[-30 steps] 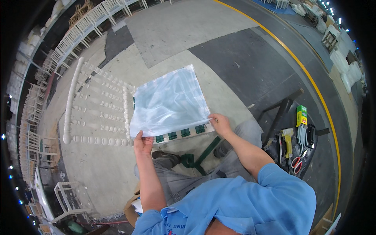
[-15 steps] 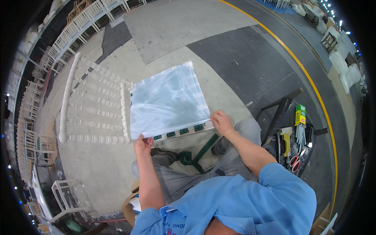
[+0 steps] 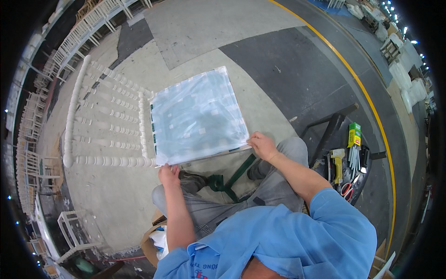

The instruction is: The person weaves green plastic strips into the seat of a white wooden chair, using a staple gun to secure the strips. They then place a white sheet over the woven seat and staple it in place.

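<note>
Pinching one plastic sheet (image 3: 197, 116), two hands, left (image 3: 168, 174), right (image 3: 261, 145), one white chair (image 3: 107, 123)

A small green-and-yellow rectangular cardboard box (image 3: 355, 134) was seen standing on the dark tool tray (image 3: 367, 176), at its far edge.
</note>
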A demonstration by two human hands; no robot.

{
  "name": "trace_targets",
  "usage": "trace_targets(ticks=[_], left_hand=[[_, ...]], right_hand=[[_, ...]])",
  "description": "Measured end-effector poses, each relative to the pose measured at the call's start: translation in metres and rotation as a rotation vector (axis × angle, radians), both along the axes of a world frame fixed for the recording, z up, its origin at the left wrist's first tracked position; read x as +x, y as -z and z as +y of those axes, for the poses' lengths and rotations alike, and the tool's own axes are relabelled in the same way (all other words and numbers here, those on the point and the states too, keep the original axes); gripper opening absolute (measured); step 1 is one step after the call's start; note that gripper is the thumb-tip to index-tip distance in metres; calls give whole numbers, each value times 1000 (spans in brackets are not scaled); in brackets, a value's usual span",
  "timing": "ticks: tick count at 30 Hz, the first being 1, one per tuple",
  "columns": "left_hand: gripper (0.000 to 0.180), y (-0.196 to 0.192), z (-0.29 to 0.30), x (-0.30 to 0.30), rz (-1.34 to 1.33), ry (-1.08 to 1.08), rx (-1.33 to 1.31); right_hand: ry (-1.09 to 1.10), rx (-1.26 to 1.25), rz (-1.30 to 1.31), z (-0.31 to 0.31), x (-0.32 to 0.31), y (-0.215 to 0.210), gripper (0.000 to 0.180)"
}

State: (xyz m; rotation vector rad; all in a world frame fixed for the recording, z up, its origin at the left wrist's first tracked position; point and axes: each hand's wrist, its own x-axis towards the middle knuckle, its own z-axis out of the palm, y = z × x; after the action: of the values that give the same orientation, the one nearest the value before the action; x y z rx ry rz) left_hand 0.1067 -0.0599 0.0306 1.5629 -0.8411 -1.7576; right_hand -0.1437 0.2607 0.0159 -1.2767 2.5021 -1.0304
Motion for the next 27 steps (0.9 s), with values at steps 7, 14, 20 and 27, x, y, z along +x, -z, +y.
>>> trace_targets(ticks=[7,14,20,27], left_hand=[[37,-13,150,-73,-379,786,-1151],[22,9,177,-153,-327,1038,-1609],[10,31,172,-154,-322,1053,-1627],[8,26,174,-158,-289,1085,-1633]], right_hand=[[30,19,-70,6,-4,7,17],[-3,-8,-60,4,-5,4,21],[67,23,-204,4,1,-12,28],[28,-9,-173,9,-6,-4,16]])
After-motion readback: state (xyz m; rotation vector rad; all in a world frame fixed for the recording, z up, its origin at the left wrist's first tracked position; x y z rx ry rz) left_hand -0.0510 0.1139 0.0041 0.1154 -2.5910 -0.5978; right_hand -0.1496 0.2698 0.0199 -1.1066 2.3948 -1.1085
